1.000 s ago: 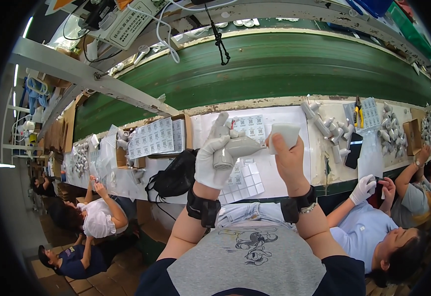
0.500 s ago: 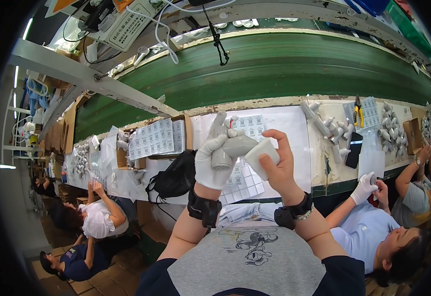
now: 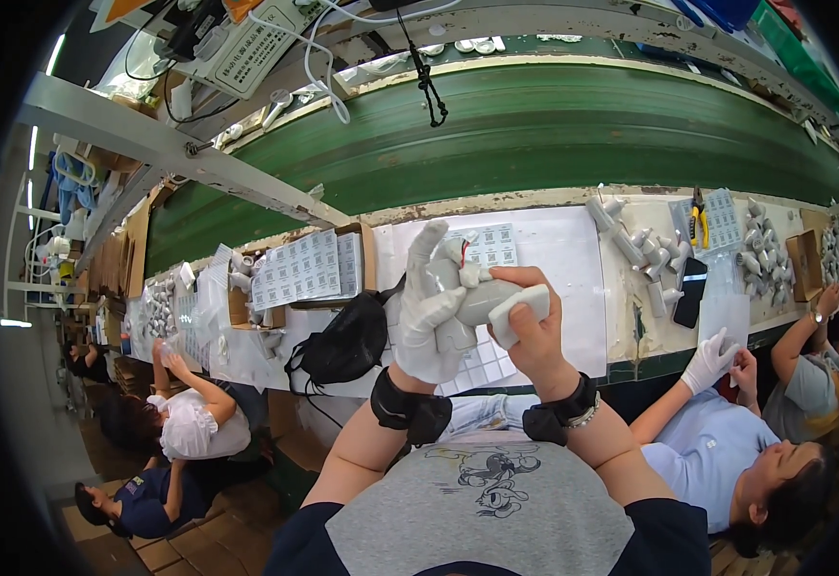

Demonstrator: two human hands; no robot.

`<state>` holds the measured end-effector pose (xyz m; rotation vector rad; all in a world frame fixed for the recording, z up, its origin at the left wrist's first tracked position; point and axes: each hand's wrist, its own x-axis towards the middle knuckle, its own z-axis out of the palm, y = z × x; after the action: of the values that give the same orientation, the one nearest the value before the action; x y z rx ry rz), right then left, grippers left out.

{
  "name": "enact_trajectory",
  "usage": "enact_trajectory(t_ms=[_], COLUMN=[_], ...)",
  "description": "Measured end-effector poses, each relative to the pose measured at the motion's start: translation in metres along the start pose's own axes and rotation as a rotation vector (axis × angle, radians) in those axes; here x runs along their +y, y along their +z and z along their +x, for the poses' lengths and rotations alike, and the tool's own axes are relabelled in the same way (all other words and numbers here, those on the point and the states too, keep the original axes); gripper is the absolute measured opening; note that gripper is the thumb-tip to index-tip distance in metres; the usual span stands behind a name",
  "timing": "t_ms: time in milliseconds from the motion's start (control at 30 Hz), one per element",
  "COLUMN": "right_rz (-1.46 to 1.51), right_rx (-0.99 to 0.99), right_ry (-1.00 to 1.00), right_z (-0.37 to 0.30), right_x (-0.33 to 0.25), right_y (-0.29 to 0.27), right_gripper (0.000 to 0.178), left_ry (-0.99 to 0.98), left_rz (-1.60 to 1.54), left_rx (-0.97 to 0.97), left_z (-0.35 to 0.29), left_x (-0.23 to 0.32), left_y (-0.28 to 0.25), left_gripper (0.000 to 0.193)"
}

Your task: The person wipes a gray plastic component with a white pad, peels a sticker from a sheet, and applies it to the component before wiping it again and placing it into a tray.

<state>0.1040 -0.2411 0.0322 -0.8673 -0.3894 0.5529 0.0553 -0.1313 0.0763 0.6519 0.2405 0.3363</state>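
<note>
A broad green conveyor belt [image 3: 438,144] runs across the far part of the scene. On its near side stands a long pale worktable [image 3: 623,300], partly covered by a smooth white sheet [image 3: 581,336]. At the near right is another person in a light blue shirt [image 3: 698,461]. Pale sheets of printed labels [image 3: 294,269] lie at an open brown cardboard box on the left, and a soft black bag [image 3: 347,341] is nearer than these. The left hand [image 3: 431,322], in a white glove, is above the white sheet; its fingers are partly curled and have hold of a rounded grey plastic body [image 3: 475,301]. Just to the right, the bare right hand [image 3: 541,331] has its thumb and fingers closed on a flat white block with rounded corners [image 3: 527,299]. The block is at the right side of the grey body; I cannot tell if they touch. Farther right lies a flat black phone [image 3: 690,293], with yellow-and-black pliers [image 3: 698,221] beyond it. A thin red wire [image 3: 464,250] shows at the far side of the grey body.
</note>
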Motion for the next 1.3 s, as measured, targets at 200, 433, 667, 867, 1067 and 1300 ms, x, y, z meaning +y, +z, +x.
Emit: enact_trajectory(t_ms=[200,433,667,867,1067,1300], right_rz=[0.006,0.241,-0.075,-0.171,0.04,0.612], right_rx=[0.152,0.118,-0.06,-0.009,0.114,0.05], right_ry=[0.005,0.175,0.019,-0.137,0.184,0.282], right_z=[0.011,0.005,0.005,0.007,0.009,0.012], right_x=[-0.007,-0.005,-0.015,-0.003,-0.001,0.016], right_y=[0.006,0.001,0.012,0.006,-0.001,-0.014], right_gripper=[0.037,0.027,0.032,0.03,0.024,0.027], left_ry=[0.246,0.305,-0.206,-0.135,0.178,-0.15], left_rz=[0.447,0.564,-0.335,-0.191,0.465,-0.096], left_rx=[-0.054,-0.05,0.122,0.047,0.004,0.261], left_z=[-0.003,-0.005,0.003,0.002,0.002,0.011], left_x=[-0.008,-0.003,0.009,0.008,0.001,0.005], left_y=[0.002,0.002,-0.014,-0.01,-0.009,-0.038], left_gripper=[0.063,0.059,0.055,0.047,0.038,0.027])
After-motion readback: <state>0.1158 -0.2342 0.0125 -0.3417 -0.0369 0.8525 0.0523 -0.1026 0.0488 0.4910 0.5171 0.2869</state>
